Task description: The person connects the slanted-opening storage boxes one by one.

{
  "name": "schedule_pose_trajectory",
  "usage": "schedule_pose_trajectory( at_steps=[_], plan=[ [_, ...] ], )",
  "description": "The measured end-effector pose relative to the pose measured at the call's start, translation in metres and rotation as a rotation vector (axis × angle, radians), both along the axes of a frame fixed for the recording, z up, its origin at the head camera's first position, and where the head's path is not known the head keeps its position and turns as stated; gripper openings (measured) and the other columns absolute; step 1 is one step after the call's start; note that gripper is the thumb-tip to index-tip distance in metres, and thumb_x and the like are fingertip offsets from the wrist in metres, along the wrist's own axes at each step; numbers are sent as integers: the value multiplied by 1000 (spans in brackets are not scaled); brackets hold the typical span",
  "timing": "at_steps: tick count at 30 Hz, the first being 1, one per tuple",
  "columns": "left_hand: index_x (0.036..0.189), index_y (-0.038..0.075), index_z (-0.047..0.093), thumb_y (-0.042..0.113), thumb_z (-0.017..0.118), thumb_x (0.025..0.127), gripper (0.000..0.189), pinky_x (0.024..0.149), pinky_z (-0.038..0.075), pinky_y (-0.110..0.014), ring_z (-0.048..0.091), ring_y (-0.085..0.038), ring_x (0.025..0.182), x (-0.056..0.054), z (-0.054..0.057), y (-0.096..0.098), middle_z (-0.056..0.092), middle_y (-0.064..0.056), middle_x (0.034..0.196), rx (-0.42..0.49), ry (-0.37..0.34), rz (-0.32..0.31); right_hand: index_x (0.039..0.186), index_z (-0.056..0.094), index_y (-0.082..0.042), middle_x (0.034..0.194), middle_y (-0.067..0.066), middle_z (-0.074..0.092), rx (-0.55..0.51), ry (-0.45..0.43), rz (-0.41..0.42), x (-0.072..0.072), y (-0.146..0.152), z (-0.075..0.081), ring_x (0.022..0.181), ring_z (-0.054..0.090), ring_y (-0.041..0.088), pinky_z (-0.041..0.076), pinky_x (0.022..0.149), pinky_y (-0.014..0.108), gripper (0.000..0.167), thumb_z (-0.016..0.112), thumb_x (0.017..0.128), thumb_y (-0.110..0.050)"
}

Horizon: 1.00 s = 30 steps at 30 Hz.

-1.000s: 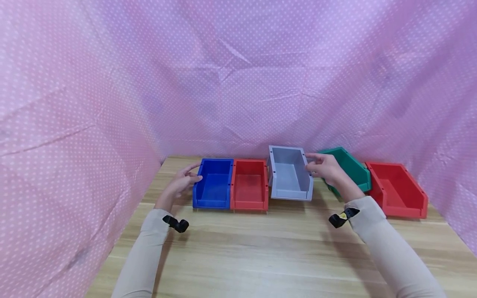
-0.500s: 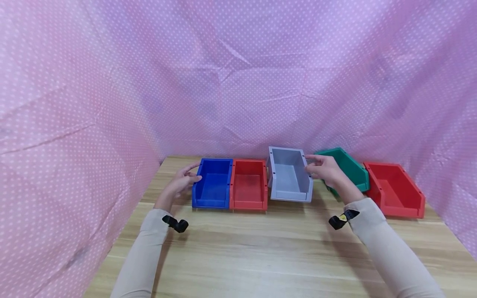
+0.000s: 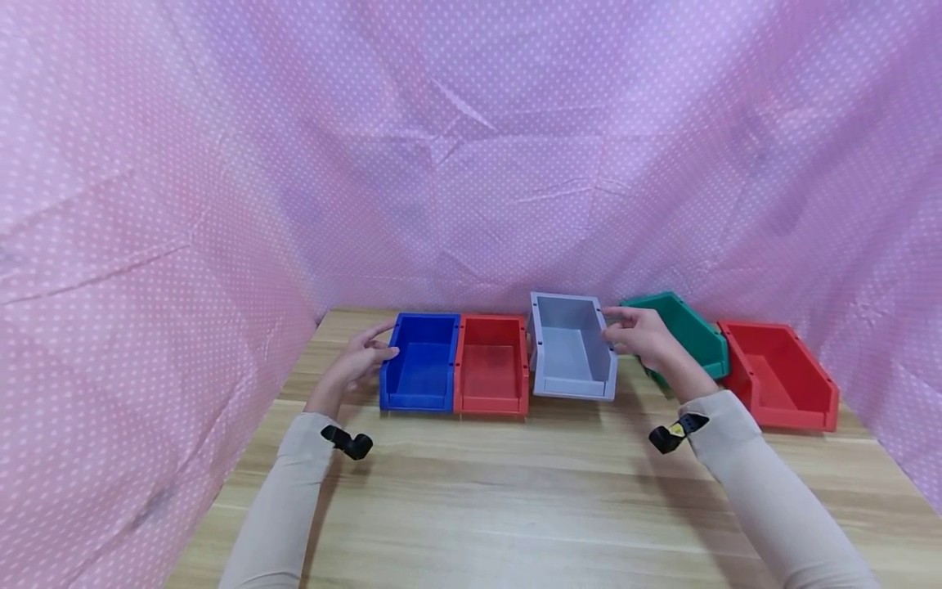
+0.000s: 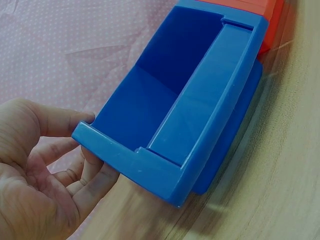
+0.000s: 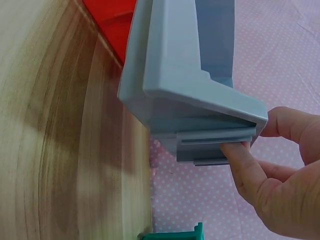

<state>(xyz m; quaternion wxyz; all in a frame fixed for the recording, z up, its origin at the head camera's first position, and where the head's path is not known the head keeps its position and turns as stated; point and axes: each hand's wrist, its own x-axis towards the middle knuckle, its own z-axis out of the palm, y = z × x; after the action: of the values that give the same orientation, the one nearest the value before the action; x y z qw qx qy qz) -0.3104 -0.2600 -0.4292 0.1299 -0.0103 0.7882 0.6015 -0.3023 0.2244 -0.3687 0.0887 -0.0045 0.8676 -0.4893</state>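
The rim of the blue bin (image 3: 419, 368) is pinched at its outer side by the left hand (image 3: 359, 358), with the bin lying directly to that hand's right. In the left wrist view one digit is pressed on the rim and the other fingers are bent beneath it. Further right of the left hand, the middle red bin (image 3: 491, 368) is set side by side with the blue one. The side wall of the grey bin (image 3: 574, 348) is pinched by the right hand (image 3: 642, 334), thumb against the outer face and fingertips at the far edge; the bin is placed just left of that hand and is seen higher than the red one, though whether the table (image 3: 471, 507) is touched by its base cannot be told. Behind and to the right of the right hand, the green bin (image 3: 688, 331) is turned at an angle and partly covered by the hand and wrist. Well to the right of the same hand, the outer red bin (image 3: 780, 376) is rested beside the green one. Beyond both hands, a pink dotted cloth (image 3: 471, 196) is hung
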Motion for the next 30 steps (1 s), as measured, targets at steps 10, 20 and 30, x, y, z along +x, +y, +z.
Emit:
schedule_pose_trajectory(
  at_steps=[10,20,30],
  plan=[
    [162,17,30,10,62,100,69,90,53,-29,58,-18,102,-2,-5,-1,52,-10,119,2,-7,-2,153,40,2,109,13,65,0,-13,-3,0,2,-6,91,64,11,60,85,32,60,64,99,-11],
    [162,17,29,10,61,101,70,97,52,-35,58,-22,107,-2,-2,1,52,-8,118,26,-12,0,154,40,2,118,20,64,-11,12,-8,4,3,-10,93,64,10,60,88,35,61,64,99,-11],
    [162,20,30,12,61,101,68,100,51,-38,58,-22,109,-1,-4,-2,53,-14,126,-12,-13,8,152,42,3,126,25,61,-16,-21,-16,0,2,-14,98,65,15,59,88,34,57,62,101,-10]
  ],
)
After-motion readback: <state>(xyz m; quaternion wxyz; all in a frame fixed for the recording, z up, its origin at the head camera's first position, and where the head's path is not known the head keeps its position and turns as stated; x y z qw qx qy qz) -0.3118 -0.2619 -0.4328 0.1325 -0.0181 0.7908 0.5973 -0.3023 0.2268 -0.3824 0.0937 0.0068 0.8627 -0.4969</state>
